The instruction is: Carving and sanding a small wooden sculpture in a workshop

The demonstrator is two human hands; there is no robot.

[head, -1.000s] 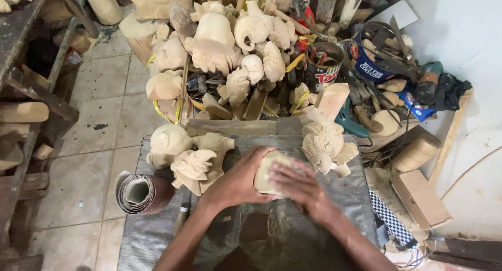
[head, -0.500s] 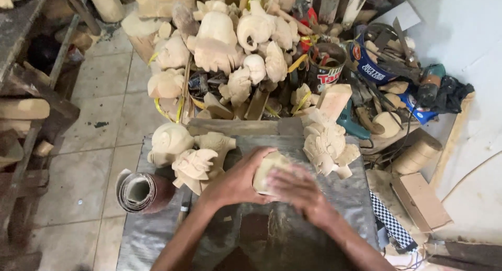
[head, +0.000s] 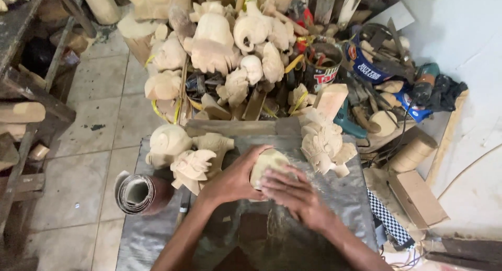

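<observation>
Two hands' fingers [head: 285, 184] around pale wooden carving [head: 267, 164], left hand [head: 235, 178] beside it.

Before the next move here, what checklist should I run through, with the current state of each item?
1. Left hand grips the carving: ok, it wraps the left side.
2. Right hand on the carving: ok, fingers lie across its front.
3. Carving rests on the grey sheet: cannot tell, the hands hide its underside.
4. Sandpaper roll within reach: ok, at the sheet's left edge.
5. Finished carvings apart from the hands: ok, left and right groups are both apart.
6. What the right hand presses with: cannot tell, hidden under the fingers.
</observation>
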